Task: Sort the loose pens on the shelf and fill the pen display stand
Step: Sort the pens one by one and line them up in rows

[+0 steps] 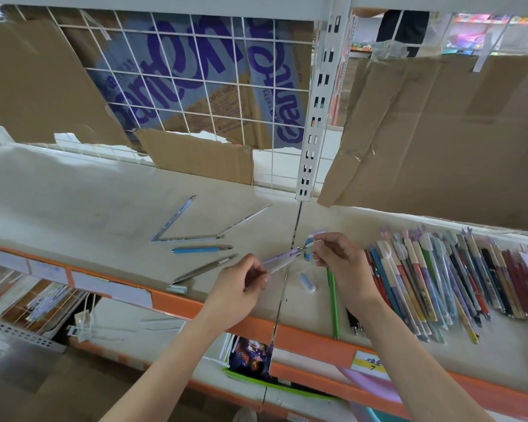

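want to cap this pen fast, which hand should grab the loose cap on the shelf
Right, probably. The loose cap lies just below the right hand, nearer than the left hand, which grips the pen barrel. But the right hand already pinches a blue cap at the tip.

Lilac pen (282,259) between both hands

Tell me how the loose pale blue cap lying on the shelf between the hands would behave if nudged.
The pale blue cap looks small and rounded, so it is probably very light and may roll or skid on the smooth shelf. It lies near the front edge, so a careless push could drop it.
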`<state>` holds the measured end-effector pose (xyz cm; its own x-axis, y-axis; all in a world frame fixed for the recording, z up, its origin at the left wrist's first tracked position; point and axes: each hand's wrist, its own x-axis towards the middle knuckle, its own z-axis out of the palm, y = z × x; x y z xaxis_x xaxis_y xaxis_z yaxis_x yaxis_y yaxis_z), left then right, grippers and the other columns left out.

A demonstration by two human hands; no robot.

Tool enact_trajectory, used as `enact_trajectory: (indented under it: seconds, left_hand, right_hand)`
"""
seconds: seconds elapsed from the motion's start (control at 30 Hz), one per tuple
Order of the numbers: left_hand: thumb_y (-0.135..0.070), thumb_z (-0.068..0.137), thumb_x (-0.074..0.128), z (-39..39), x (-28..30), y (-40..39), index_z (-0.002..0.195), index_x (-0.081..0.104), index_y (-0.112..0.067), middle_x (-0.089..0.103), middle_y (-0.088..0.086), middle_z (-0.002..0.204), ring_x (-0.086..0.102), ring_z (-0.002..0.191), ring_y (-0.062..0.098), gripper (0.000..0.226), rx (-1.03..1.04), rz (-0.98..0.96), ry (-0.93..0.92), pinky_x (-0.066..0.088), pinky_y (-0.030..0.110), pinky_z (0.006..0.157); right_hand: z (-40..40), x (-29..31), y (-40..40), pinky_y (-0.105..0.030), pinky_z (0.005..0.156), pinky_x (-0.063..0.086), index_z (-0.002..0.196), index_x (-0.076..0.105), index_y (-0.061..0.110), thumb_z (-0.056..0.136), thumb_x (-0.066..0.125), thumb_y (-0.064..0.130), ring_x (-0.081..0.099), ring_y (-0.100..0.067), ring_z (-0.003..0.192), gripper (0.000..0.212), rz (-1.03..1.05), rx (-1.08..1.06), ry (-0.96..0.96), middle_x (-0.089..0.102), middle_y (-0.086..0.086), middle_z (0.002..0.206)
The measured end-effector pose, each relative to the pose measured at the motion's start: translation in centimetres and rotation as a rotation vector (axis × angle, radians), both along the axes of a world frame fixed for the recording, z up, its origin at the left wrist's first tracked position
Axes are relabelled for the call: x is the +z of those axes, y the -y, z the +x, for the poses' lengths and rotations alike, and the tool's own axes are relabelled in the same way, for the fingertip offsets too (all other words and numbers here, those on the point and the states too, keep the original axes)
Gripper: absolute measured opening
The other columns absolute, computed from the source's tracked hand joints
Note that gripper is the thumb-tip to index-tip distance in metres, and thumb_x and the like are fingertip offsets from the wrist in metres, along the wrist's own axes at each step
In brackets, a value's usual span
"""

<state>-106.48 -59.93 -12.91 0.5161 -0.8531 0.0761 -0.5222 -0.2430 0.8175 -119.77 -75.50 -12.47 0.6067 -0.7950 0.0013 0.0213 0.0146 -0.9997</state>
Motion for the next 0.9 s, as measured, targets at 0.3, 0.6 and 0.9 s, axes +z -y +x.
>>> enact_trajectory:
  seconds: [0.3,0.6,0.9]
  left_hand:
    - [-0.012,0.090,0.059,-0.1,-0.3,-0.2,0.085,0.054,-0.017,0.062,-0.005,0.074,0.055,0.069,0.003,0.009,-0.002,0.024,-0.027,0.041,0.014,0.064]
    - [-0.011,0.090,0.059,-0.2,-0.3,-0.3,0.086,0.056,-0.012,0.062,-0.005,0.073,0.056,0.068,0.005,0.005,-0.007,0.016,-0.039,0.041,0.012,0.063]
    - [-0.016,0.092,0.056,-1.0,0.3,0.9,0.079,0.050,-0.021,0.061,-0.004,0.068,0.055,0.063,0.010,0.016,0.019,0.025,-0.035,0.039,0.015,0.060]
  right_hand:
    - [0.1,0.0,-0.8,-0.015,0.062,0.049,0.095,0.065,0.008,0.090,0.057,0.001,0.060,-0.004,0.064,0.012,0.046,-0.017,0.013,0.066,-0.006,0.077]
    - [0.1,-0.1,-1.3,-0.014,0.064,0.048,0.091,0.067,0.017,0.089,0.058,0.001,0.060,-0.003,0.065,0.018,-0.003,0.092,-0.039,0.067,0.007,0.069]
    - [1.0,-0.6,-3.3,-0.017,0.061,0.050,0.102,0.055,0.017,0.086,0.059,-0.005,0.064,-0.009,0.064,0.028,0.090,0.073,0.049,0.067,-0.001,0.068]
